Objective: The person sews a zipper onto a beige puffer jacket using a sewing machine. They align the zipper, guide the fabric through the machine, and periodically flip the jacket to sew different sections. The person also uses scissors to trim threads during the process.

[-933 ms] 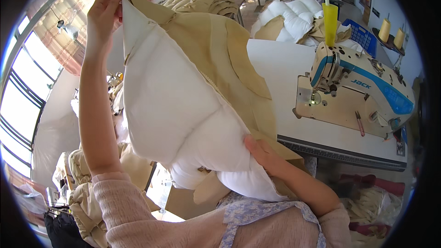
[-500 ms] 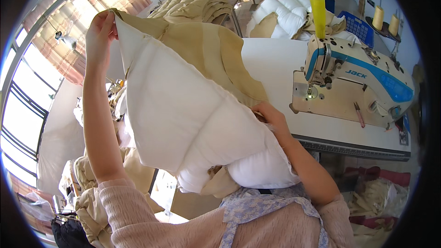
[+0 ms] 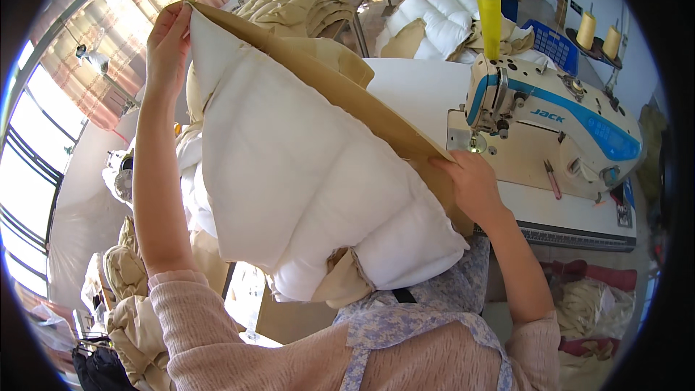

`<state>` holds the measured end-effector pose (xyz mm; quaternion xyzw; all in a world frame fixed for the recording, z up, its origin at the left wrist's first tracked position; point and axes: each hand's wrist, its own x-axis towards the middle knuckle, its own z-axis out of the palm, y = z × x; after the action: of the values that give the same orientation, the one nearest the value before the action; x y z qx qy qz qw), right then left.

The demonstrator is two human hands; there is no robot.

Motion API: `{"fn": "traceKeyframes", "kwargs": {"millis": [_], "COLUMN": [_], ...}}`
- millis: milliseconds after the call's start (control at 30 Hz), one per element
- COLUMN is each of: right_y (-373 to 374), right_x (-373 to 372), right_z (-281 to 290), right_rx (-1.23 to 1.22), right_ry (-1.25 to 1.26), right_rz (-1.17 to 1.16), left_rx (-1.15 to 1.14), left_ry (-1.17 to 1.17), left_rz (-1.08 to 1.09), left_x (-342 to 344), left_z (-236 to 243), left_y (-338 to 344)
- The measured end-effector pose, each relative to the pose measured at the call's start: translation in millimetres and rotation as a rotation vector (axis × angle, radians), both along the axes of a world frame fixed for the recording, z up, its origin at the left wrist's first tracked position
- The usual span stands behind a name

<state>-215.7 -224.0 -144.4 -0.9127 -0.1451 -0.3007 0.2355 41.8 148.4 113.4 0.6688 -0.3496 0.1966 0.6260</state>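
**Quilted panel held up between two hands at a sewing station**

Nearest the viewer, a pink knit sleeve (image 3: 217,333) and a lilac floral garment (image 3: 434,304) covered the person's arms and chest. Above them hung the quilted panel (image 3: 304,174), white padded side facing the person and tan shell turned away, lifted clear of the tabletop (image 3: 427,87) and slanting from upper left to lower right. The left hand (image 3: 168,36) was raised overhead, fingers pinched on the panel's top corner. The right hand (image 3: 470,185) gripped the tan edge lower down, just in front of the sewing machine (image 3: 550,130). The machine, cream with blue trim, stood on the white tabletop, a yellow thread cone (image 3: 490,14) rising behind it. Farther back lay stacked tan and white quilted pieces (image 3: 427,18) and a blue crate (image 3: 554,45).
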Motion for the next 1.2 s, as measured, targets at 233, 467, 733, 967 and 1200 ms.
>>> {"fn": "traceKeyframes", "kwargs": {"millis": [233,467,733,967,1200], "right_y": [29,47,100,24,-4], "right_x": [-22,-78,-63,-171,-160], "right_z": [14,88,60,-153,-106], "right_rx": [0.22,-0.144,1.292,1.287,0.177], "right_ry": [0.366,0.434,0.608,1.152,0.508], "right_rz": [0.146,0.205,0.859,-0.256,-0.626], "left_rx": [-0.109,0.292,0.354,0.586,0.291], "left_ry": [0.056,0.242,-0.594,-0.043,0.293], "left_rz": [0.006,0.188,0.349,-0.375,-0.636], "left_x": [-1,28,71,3,-13], "left_z": [-8,-44,152,-129,-218], "left_y": [20,64,-73,-279,-271]}}
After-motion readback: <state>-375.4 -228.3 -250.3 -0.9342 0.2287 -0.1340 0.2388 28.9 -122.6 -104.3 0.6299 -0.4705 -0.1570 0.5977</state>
